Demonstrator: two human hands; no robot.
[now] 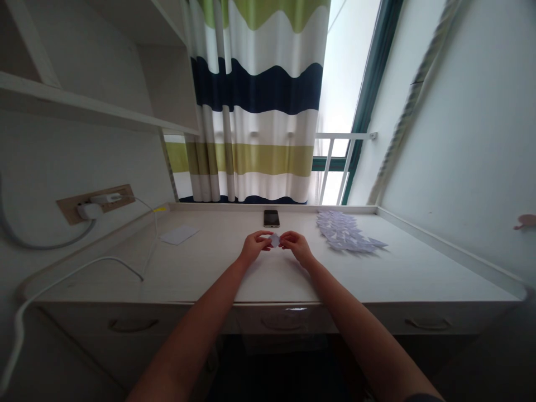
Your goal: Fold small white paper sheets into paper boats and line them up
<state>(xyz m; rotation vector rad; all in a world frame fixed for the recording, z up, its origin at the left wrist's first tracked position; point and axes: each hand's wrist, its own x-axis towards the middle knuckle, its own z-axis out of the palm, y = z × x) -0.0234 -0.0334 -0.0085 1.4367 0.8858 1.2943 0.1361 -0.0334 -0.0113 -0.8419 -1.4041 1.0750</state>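
A small piece of folded white paper [274,240] is held just above the desk, between the fingertips of both hands. My left hand [254,245] pinches its left edge, and my right hand [295,245] grips the right edge. The exact shape of the fold is too small to make out. Right behind the paper lies a dark smartphone [271,218]. Off to the right of my right hand, many folded white paper pieces [345,231] with pointed ends lie in overlapping rows.
The white desk [201,279] has a raised rim along its back and right side. Flat white paper [180,234] lies at the left. Nearby, a white cable [113,259] runs across the desk; plugs sit in a wall socket [94,204]. A striped curtain [255,128] hangs behind.
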